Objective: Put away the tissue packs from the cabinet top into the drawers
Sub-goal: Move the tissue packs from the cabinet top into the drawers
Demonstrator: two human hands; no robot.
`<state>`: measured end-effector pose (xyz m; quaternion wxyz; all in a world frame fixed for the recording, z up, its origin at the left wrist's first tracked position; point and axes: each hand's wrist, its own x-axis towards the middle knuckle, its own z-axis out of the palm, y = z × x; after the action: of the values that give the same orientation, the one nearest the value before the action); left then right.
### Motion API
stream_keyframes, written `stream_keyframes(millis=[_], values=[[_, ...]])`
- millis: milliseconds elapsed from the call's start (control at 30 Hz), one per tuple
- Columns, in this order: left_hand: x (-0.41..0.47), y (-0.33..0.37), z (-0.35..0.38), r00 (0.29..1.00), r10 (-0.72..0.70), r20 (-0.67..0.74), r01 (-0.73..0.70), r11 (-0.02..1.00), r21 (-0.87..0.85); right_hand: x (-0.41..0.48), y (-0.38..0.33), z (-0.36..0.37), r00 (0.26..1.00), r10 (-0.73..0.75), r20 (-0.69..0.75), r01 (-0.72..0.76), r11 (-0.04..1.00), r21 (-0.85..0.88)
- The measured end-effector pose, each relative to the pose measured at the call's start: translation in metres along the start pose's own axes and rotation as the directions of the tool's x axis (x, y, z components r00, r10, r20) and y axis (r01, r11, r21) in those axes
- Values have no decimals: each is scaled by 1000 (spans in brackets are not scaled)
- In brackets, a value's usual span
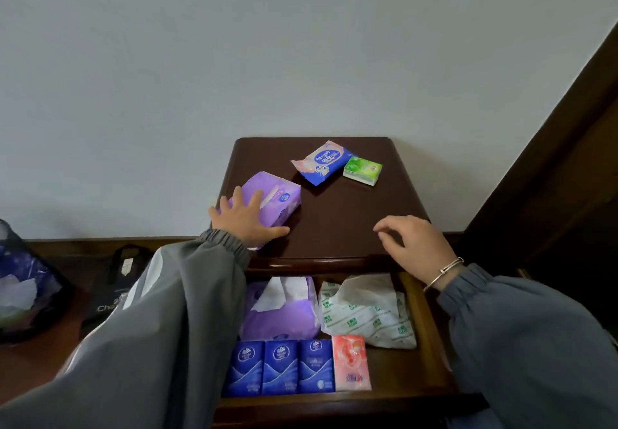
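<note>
Drawer (414, 311) holds several packs; my left hand (245, 216) lies spread on the purple pack (277, 199); right hand (418, 244) loosely curled, empty; blue pack (322, 166) and green pack (363, 170) wait on the top (334, 224); three left, I reckon.

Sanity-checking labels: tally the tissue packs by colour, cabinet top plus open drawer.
Purple packs: 2
Dark blue pocket packs: 3
Blue-and-white pack: 1
Green pack: 1
White pack with green print: 1
Pink pack: 1
Total: 9
</note>
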<state>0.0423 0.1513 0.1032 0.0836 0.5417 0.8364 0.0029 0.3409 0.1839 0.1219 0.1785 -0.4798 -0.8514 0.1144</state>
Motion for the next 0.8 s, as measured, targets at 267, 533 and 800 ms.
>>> stream_keyframes(millis=[267, 533, 800], values=[[10, -28, 29, 992, 100, -72, -101, 995, -16, 105, 26, 11, 989, 149, -15, -149, 989, -25], [9, -30, 46, 959, 125, -256, -155, 983, -101, 182, -8, 41, 997, 3, 71, 6, 992, -126], [5, -27, 47, 940, 108, -325, -151, 982, -112, 214, -44, 89, 982, 58, 179, 18, 919, -395]])
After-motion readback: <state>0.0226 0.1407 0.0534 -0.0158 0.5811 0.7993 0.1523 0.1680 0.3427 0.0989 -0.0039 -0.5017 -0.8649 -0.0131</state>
